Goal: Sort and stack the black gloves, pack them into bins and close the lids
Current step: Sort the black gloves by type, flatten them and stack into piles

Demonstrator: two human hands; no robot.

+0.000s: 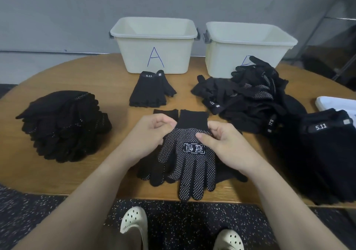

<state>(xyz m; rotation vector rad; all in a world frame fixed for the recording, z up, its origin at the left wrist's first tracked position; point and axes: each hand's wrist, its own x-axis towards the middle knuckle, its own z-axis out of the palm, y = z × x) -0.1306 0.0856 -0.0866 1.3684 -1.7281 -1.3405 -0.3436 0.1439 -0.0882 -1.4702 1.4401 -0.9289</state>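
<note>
Both hands are on a dotted glove [189, 159] lying palm-up near the front edge of the wooden surface [81, 178]. The left hand [149, 134] has its grip pinched on the cuff side, and the right hand [221, 144] pinches the other side. The glove sits on a few others. Stacked gloves [63, 124] are off to the left, a messy pile [248, 99] is to the right, and bin A [154, 45] and a second bin [244, 45] stand open at the back.

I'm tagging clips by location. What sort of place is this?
Probably a workroom or sorting station, not a home: a bare grey wall, speckled rubber flooring, and a wooden table with the hand-lettered bin A and glove piles.
</note>
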